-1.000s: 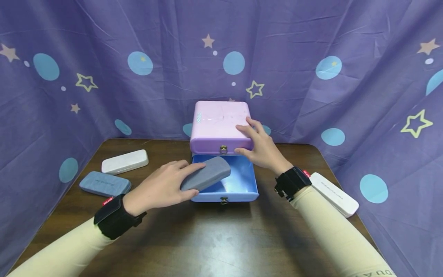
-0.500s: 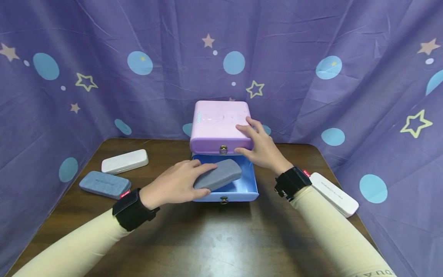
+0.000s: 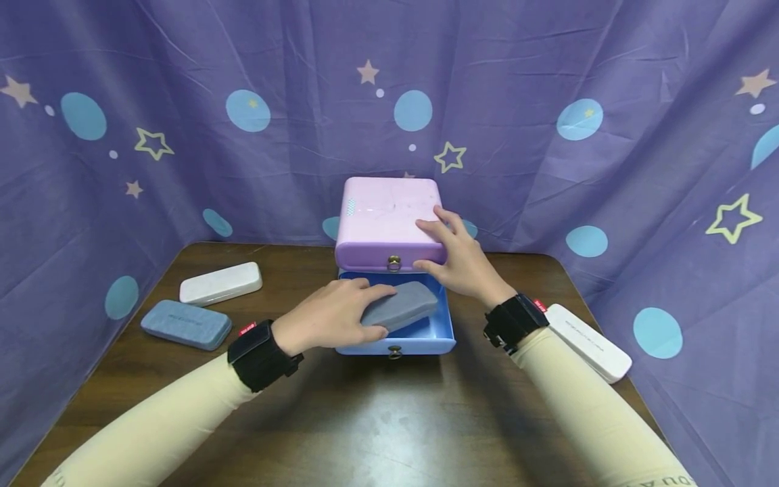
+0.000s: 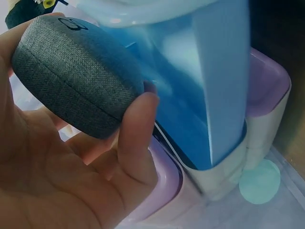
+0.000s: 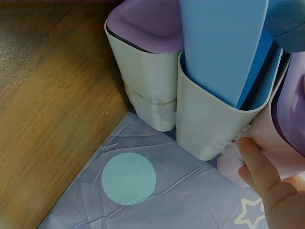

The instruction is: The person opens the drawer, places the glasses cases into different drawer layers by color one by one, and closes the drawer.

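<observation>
Plainly, my left hand (image 3: 336, 314) pinched a grey glasses case (image 3: 404, 304) above the blue drawer (image 3: 368, 348); my spread right hand (image 3: 462, 264) braced the pink drawer box (image 3: 383, 216); tilting risked snagging.

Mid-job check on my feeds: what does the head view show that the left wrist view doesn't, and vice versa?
Only the head view: two long white hard cases, one on the left and one on the right of the brown wooden table, plus a flat blue oblong case.

Only the left wrist view: a purple plastic lower drawer and a dark printed mark on the held case.

Both: the left hand holding a grey fabric case, and the open blue plastic drawer.
</observation>
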Motion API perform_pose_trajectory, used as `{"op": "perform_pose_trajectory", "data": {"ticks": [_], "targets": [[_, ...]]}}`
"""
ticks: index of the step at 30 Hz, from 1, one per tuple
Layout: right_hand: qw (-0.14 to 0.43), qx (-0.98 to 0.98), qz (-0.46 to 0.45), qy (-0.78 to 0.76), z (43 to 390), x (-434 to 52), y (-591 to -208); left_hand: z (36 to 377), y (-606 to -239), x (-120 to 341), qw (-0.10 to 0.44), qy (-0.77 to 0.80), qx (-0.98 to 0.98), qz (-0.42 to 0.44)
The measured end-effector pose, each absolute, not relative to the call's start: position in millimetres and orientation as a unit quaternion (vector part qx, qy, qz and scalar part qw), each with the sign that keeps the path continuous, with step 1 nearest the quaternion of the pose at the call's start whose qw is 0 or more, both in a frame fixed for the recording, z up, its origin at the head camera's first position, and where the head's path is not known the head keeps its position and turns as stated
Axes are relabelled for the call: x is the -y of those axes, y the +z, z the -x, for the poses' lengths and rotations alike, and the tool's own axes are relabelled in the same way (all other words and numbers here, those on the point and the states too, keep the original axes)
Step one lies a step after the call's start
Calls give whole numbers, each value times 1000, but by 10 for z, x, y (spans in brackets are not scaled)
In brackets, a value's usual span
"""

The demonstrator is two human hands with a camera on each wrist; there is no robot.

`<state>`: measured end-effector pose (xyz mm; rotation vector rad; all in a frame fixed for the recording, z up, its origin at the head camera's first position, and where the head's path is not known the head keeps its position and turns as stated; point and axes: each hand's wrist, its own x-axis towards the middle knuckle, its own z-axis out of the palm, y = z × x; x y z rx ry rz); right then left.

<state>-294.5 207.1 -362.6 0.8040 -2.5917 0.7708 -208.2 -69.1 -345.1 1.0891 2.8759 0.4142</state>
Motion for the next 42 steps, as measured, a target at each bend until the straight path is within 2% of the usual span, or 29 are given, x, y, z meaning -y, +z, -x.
{"op": "perform_pose_trajectory", "data": {"ticks": [16,42], "targets": [[161,904,-287,274,2941,-2052,-3620,2165,-3519,425,42,102,-945,-307],[172,901,-290,274,2945,-2070,-3649,2151,-3532,28,32,100,-971,-215]]}}
